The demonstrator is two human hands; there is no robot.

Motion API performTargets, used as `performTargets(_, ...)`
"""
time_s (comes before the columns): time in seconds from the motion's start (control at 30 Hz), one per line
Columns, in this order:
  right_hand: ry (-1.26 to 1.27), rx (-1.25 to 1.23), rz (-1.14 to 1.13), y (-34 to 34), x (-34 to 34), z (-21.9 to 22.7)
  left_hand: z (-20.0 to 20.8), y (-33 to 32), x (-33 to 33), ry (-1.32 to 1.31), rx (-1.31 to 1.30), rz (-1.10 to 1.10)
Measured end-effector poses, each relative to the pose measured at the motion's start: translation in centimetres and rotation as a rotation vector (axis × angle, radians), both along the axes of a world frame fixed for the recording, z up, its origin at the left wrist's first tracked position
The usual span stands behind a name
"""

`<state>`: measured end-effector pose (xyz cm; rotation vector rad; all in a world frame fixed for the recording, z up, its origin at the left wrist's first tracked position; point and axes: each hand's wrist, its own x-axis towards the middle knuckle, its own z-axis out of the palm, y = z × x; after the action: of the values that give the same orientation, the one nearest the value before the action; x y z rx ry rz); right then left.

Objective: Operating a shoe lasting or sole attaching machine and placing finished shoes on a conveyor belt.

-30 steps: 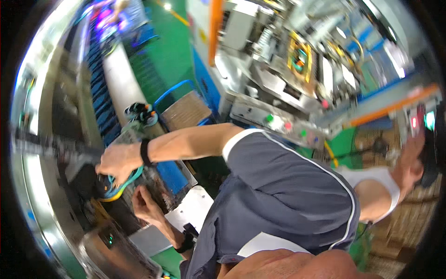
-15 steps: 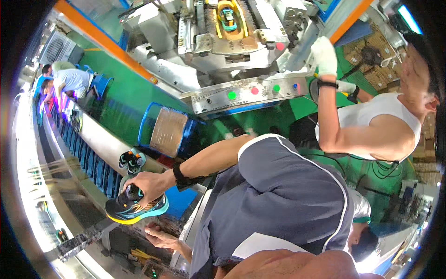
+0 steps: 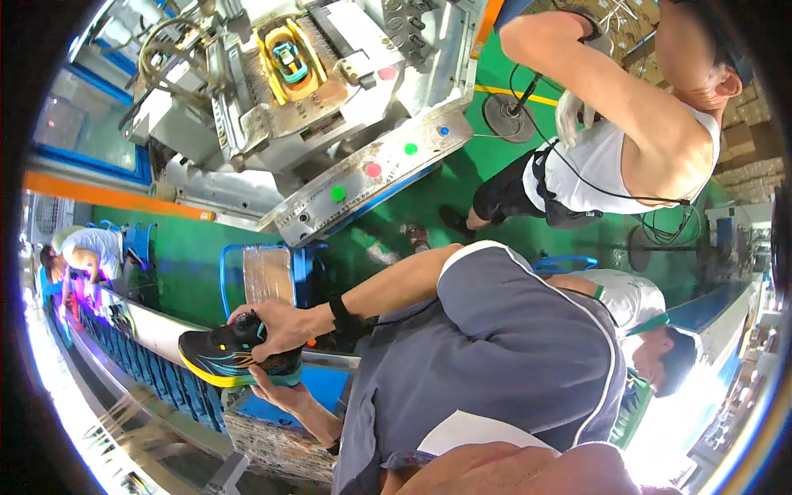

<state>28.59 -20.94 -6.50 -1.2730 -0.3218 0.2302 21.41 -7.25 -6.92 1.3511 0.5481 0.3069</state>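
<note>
A black sneaker (image 3: 216, 356) with a yellow and teal sole is held up beside the conveyor at the left. My right hand (image 3: 285, 326), with a black band at its wrist, is closed around the sneaker's collar and heel area from above. From below, my left hand (image 3: 290, 400) has its fingers against the sole near the heel. The right hand covers part of the shoe's side. Under the hands lies a flat blue pad (image 3: 330, 384).
The conveyor's blue slats (image 3: 153, 367) run along the left. Ahead stand a blue-framed seat (image 3: 268, 276) and a large machine with a shoe in its yellow mould (image 3: 318, 82) and a button panel (image 3: 375, 172). One co-worker (image 3: 660, 165) stands right, another (image 3: 631, 301) lower right, more people (image 3: 91, 247) far left.
The sneaker has been raised and tilted in my right hand. My left hand has moved from below, apart from the shoe, to its sole. The view has turned, and the co-worker's raised gloved hand has lowered.
</note>
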Motion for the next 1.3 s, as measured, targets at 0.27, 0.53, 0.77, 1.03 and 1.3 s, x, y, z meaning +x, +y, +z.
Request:
performTargets(0.27,-0.04,0.099,0.11,-3.5,1.4,-0.7,0.6,-4.2,0.0,-0.022,0.128,-0.181)
performTargets(0.53,-0.178,0.083,0.482,0.4,3.3,2.8,0.8,-4.9,-6.1,-0.06,0.347,0.079)
performTargets(0.77,-0.821,-0.394,0.932,18.0,-3.1,10.3,-2.2,-0.6,-13.4,0.164,0.202,-0.392)
performTargets(1.03,-1.195,-0.501,0.877,28.0,-12.1,5.2,-4.9,2.2,-8.3,0.27,0.061,-0.802)
performTargets(1.3,-0.66,-0.446,0.454,10.8,-0.4,1.3,-7.7,1.5,-3.6,0.132,0.132,-0.947)
